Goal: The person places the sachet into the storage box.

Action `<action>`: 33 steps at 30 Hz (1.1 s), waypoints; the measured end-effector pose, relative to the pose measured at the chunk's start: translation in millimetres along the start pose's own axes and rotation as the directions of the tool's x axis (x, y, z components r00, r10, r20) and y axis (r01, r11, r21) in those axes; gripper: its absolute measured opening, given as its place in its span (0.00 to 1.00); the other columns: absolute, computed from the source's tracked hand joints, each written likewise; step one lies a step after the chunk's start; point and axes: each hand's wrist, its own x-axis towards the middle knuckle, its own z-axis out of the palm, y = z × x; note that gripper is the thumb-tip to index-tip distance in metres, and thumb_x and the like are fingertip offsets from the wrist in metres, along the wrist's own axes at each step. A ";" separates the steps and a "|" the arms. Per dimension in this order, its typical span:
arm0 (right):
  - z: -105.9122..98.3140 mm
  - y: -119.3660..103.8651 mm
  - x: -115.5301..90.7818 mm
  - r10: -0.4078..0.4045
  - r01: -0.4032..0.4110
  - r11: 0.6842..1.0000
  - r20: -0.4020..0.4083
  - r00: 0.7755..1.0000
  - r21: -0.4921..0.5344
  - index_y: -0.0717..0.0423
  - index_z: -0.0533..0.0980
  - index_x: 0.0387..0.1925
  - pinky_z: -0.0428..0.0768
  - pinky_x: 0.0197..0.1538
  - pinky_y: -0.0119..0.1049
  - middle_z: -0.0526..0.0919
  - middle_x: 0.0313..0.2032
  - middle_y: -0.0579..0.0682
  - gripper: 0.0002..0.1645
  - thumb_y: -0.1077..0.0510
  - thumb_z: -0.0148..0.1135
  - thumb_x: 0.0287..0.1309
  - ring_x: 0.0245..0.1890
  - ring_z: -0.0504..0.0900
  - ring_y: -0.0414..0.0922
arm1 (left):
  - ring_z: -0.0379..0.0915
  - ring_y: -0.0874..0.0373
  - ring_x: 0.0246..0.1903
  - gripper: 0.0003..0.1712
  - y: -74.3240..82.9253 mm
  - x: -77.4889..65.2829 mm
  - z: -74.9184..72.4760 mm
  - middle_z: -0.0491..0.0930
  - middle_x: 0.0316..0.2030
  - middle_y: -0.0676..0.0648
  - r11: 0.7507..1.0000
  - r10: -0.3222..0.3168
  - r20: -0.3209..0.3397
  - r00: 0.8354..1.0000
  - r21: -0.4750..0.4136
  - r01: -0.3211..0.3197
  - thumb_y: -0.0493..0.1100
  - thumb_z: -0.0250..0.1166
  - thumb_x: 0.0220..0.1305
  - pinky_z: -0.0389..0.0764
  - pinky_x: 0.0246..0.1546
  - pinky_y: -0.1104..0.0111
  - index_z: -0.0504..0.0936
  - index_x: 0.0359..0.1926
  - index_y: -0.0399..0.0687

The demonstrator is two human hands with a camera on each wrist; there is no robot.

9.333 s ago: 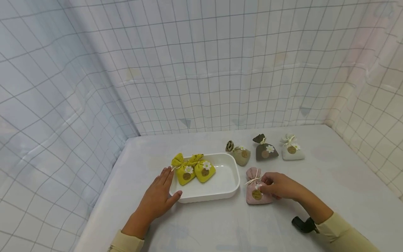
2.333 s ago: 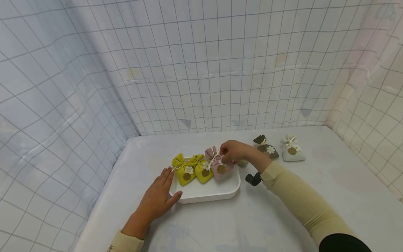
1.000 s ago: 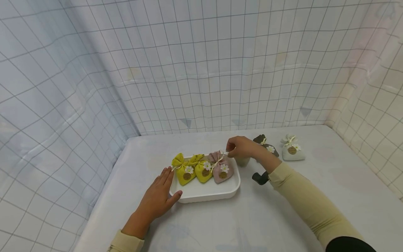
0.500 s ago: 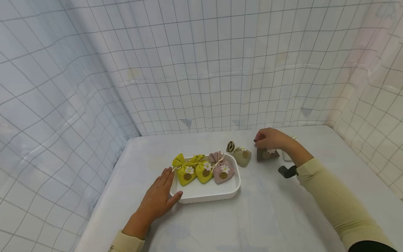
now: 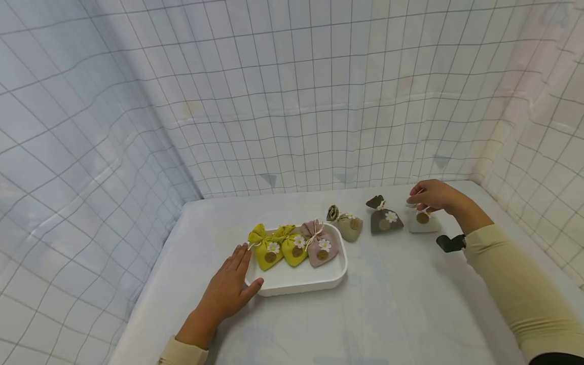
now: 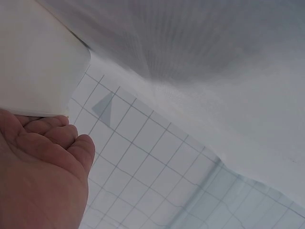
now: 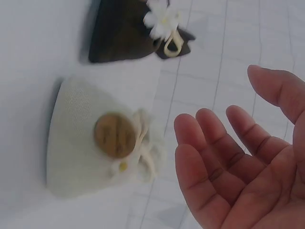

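Note:
My left hand (image 5: 227,288) lies against the left end of a white tray (image 5: 301,289), fingers extended along its rim; the left wrist view shows the fingers (image 6: 57,136) touching the tray wall. Inside the tray lean two yellow drawstring sachets (image 5: 266,249) and a pink sachet (image 5: 321,248), each with a white flower and round brown label. My right hand (image 5: 435,196) is over the tied top of a whitish sachet (image 5: 420,225). In the right wrist view its thumb and fingers stand apart, holding nothing, beside that sachet (image 7: 81,143).
Left of the whitish sachet lie a dark brown sachet (image 5: 385,221) and a beige sachet (image 5: 350,228), the latter close to the tray's right back corner. A black device (image 5: 450,243) sits at the right wrist. Grid-patterned sheets (image 5: 292,101) enclose the white table (image 5: 365,324).
The pink sachet went from the table into the tray, where the right hand let it go. That hand then moved right, past the dark sachet, to the whitish one. The left hand stayed put.

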 end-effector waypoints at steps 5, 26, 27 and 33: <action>-10.5 18.6 -2.6 0.061 -0.061 0.998 -0.017 0.998 0.000 0.71 0.67 0.56 0.82 0.45 0.46 0.77 0.50 0.63 0.28 0.51 0.59 0.68 0.43 0.82 0.52 | 0.47 0.43 0.74 0.48 -0.3 -1.2 0.3 0.54 0.74 0.37 1.000 0.001 0.000 1.000 0.003 -0.001 0.62 0.59 0.69 0.58 0.70 0.49 0.58 0.74 0.31; -8.6 71.0 2.9 0.227 -0.226 0.972 -0.001 0.974 0.067 0.68 0.67 0.51 0.78 0.45 0.48 0.70 0.53 0.64 0.27 0.49 0.59 0.66 0.51 0.74 0.59 | 0.47 0.44 0.74 0.48 -3.9 -0.4 4.1 0.54 0.75 0.38 1.000 0.007 -0.013 1.000 0.004 -0.007 0.62 0.58 0.69 0.58 0.70 0.49 0.57 0.74 0.32; -7.5 71.5 3.1 0.230 -0.229 0.971 -0.002 0.973 0.071 0.68 0.67 0.51 0.78 0.45 0.48 0.70 0.53 0.64 0.26 0.49 0.59 0.65 0.51 0.74 0.59 | 0.47 0.44 0.74 0.48 -4.0 -0.3 4.1 0.54 0.75 0.38 1.000 0.010 -0.017 1.000 0.004 -0.009 0.62 0.58 0.69 0.58 0.70 0.49 0.57 0.74 0.32; -0.5 74.2 4.1 0.254 -0.253 0.961 0.001 0.967 0.109 0.69 0.67 0.53 0.78 0.45 0.47 0.71 0.52 0.64 0.26 0.51 0.59 0.66 0.50 0.74 0.58 | 0.47 0.44 0.74 0.48 -3.9 0.2 3.1 0.53 0.75 0.38 1.000 0.011 -0.012 1.000 0.014 -0.011 0.63 0.58 0.69 0.58 0.70 0.50 0.57 0.74 0.32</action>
